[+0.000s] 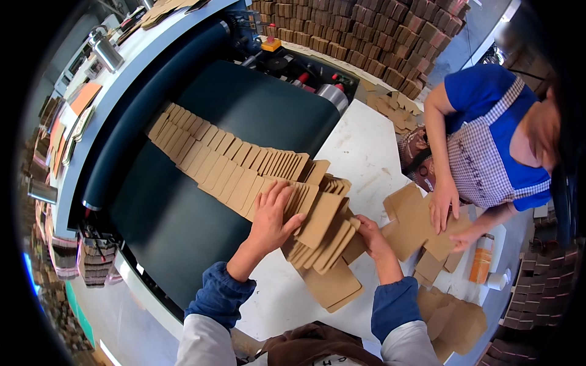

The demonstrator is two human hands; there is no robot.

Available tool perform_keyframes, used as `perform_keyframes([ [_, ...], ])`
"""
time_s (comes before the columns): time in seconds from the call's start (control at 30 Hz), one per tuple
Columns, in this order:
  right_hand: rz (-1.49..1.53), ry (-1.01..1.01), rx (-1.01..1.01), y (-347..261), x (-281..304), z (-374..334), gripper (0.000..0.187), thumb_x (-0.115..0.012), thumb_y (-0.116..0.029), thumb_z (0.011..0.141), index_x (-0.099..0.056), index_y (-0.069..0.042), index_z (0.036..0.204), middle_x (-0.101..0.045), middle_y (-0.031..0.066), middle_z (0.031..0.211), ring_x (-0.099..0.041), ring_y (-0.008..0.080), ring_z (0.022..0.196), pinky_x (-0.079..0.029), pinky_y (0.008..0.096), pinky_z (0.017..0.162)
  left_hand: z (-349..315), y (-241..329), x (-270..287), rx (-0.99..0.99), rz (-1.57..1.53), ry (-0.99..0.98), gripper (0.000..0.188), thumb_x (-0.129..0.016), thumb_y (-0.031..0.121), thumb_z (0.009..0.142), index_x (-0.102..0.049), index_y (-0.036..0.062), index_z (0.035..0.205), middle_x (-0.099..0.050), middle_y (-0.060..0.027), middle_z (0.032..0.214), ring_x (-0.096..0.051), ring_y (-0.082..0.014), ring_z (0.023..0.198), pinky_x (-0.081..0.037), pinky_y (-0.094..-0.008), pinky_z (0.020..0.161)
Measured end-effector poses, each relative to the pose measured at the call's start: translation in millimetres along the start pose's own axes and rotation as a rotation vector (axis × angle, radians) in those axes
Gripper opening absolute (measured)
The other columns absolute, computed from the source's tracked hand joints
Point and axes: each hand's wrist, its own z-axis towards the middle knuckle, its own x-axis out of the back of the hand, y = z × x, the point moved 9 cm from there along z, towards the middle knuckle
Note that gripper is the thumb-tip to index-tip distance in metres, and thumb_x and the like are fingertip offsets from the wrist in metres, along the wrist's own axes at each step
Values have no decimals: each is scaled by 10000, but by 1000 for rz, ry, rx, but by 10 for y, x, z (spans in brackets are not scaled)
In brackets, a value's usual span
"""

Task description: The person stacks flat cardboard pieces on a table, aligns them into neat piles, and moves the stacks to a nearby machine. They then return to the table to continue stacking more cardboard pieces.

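A long overlapping row of flat brown cardboard pieces [229,161] runs from the dark green conveyor belt [165,189] onto the white table [262,293]. My left hand [273,216] lies on the near part of this row, fingers and thumb spread over the top. At the row's near end, the pieces bunch into an uneven, tilted stack [326,226]. My right hand [373,240] grips the right edge of that stack; some of its fingers are hidden by the cardboard. A few more flat pieces [332,287] lie beneath the stack, toward me.
A co-worker in a blue shirt and checked apron [470,152] handles loose cardboard sheets [409,219] at the right. More sheets [458,323] lie at the near right. A roller [152,91] spans the belt's far-left side. Bundled cardboard [366,36] is piled behind the machine.
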Motion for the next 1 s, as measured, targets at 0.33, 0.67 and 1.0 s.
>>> perform_keyframes([
  [0.33,-108,-4,-33,-402,-508,146,190,-515,-129,962,-618,-21,1080,-628,-7,913,-563,60,804,-462,225,697,-60,-355,463,117,-274,-88,639,-657,297,852,-425,25,1382,-373,-219,1462,-368,-383,1344,-306,-420,1115],
  [0.67,-48,80,-28,-97,-743,637,302,-525,-138,963,-586,12,1219,-652,102,1125,-613,195,1022,-505,311,851,12,-631,643,56,-207,-52,745,-709,401,824,-419,12,1389,-400,-212,1437,-369,-379,1345,-324,-424,1102],
  [1.0,-89,-21,19,-370,-1724,1417,323,-476,-170,1007,-576,1,1262,-639,129,1206,-648,188,1026,-532,311,845,87,-1201,1031,174,-272,-57,698,-704,439,828,-461,40,1347,-385,-216,1440,-389,-351,1337,-341,-409,1088],
])
